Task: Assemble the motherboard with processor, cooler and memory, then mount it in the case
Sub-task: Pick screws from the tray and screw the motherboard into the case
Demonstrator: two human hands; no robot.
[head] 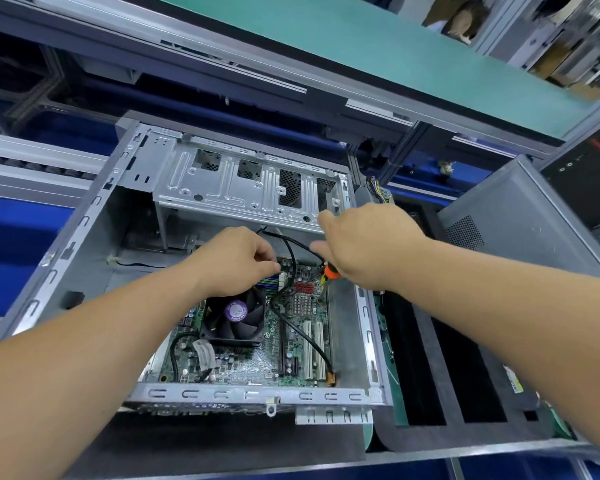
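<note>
An open grey metal case (pixel 84 237) lies on its side on the bench. Inside it sits the green motherboard (pixel 243 362), with a black cooler fan (pixel 234 318) carrying a purple label. My left hand (pixel 234 259) hovers over the board's far edge above the fan, fingers curled as if pinching something small at the board; what it pinches I cannot tell. My right hand (pixel 364 244) grips an orange-handled screwdriver (pixel 329 271), tip down at the board's far right corner. A black cable (pixel 291 265) loops between both hands across the board.
A silver drive cage (pixel 243 188) spans the case's far end. To the right stand a black foam tray (pixel 430 358) with long slots and a grey case panel (pixel 520 216). A green-topped shelf (pixel 395 64) hangs overhead. Blue bins show on the left.
</note>
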